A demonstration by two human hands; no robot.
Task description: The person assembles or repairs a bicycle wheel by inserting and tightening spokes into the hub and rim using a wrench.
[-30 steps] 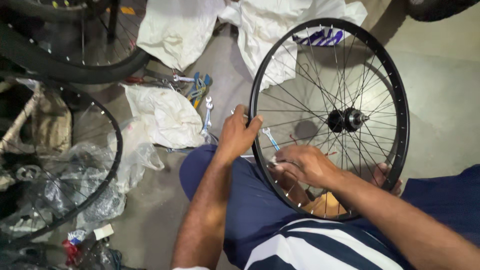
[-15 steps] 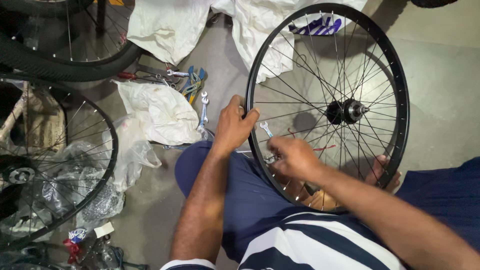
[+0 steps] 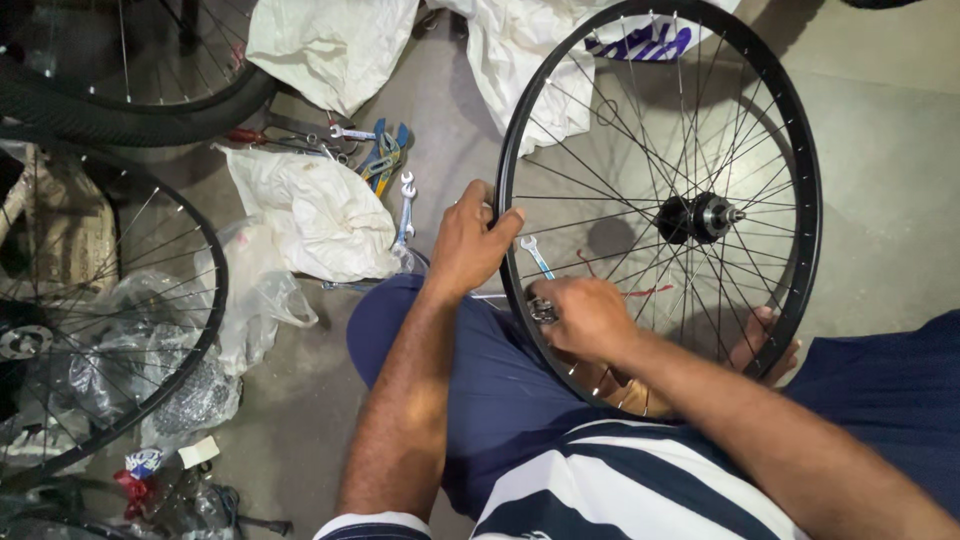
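Gripping rim (image 3: 510,180) with left hand (image 3: 470,240), right hand (image 3: 585,315) pinching spoke tool (image 3: 543,312); tool may slip, rounding nipple.

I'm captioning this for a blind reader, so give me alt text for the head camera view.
A seated person's left hand grips the rim of a black spoked bicycle wheel propped on their lap, while the right hand works a small tool at the spokes near the rim. Wrenches, pliers and white bags lie on the floor, beside other wheels.
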